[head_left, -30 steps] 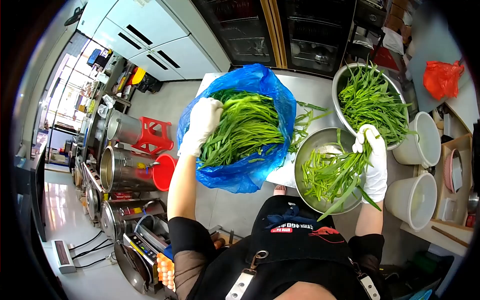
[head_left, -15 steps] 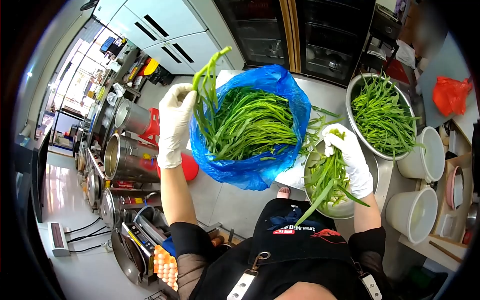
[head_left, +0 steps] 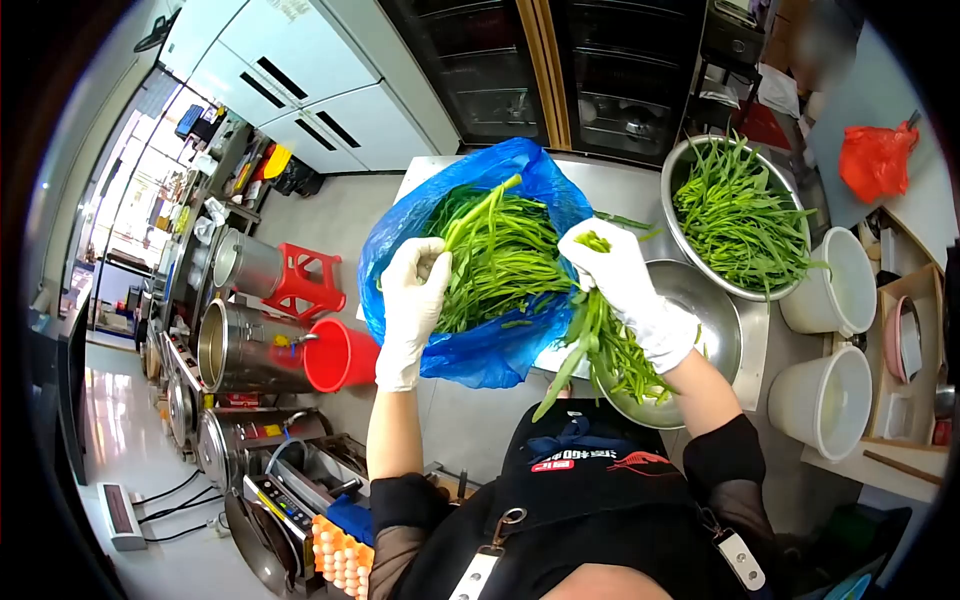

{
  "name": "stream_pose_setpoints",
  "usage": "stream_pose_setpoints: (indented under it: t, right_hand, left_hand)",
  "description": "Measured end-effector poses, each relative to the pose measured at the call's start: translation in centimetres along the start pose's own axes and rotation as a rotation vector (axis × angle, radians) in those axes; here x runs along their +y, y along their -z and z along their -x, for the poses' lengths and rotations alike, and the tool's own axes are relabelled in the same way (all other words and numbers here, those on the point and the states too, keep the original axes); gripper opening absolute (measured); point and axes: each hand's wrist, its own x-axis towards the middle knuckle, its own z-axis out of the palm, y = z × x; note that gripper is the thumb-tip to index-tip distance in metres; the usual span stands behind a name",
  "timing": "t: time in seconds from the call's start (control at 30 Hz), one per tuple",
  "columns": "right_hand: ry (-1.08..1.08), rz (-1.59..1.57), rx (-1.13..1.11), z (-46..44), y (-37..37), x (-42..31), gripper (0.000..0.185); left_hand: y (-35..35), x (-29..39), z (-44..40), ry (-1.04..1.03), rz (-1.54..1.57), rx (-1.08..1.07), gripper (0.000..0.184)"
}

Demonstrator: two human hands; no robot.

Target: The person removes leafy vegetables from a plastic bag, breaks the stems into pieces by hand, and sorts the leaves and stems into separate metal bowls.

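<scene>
A blue plastic bag point(head_left: 480, 365) full of long green stems point(head_left: 510, 250) lies open on the metal table point(head_left: 752, 365). Over its left side, my gloved left hand point(head_left: 412, 290) is closed on a few green stems point(head_left: 485, 212). My gloved right hand point(head_left: 620, 275), at the bag's right edge, grips a bunch of leafy greens point(head_left: 598, 335) that hangs down over the near steel bowl point(head_left: 715, 310). Cut green pieces lie in that bowl, partly hidden by my right hand and the bunch. Behind it, a larger steel bowl point(head_left: 680, 225) holds a heap of greens point(head_left: 745, 215).
Two white buckets point(head_left: 835, 285) point(head_left: 825, 405) stand at the right, beside a wooden tray point(head_left: 925, 350). On the left are a red stool point(head_left: 303, 282), a red bucket point(head_left: 340, 355) and steel pots point(head_left: 250, 345). An egg tray point(head_left: 342, 558) is at the lower left.
My left hand has come down and right, bringing its raised stems back over the bag. My right hand has moved left with its bunch, from above the near bowl to the bag's edge.
</scene>
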Motion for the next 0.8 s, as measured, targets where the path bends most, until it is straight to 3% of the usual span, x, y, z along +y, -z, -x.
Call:
stream_pose_setpoints:
  t: [0.07,0.47,0.8]
  right_hand:
    - [0.061,0.008,0.046,-1.3,-1.5,-0.5,0.01]
    - [-0.179,-0.156,-0.045,-2.6,-1.4,0.3,0.013]
    - [-0.259,-0.227,-0.047,-1.9,-0.2,1.5,0.01]
  left_hand:
    - [-0.6,-0.3,1.1,-0.082,-0.059,-0.009,0.01]
    - [-2.2,-0.8,2.6,-0.555,-0.369,0.007,0.019]
    - [-2.4,-0.4,3.0,-0.624,-0.404,-0.083,0.021]
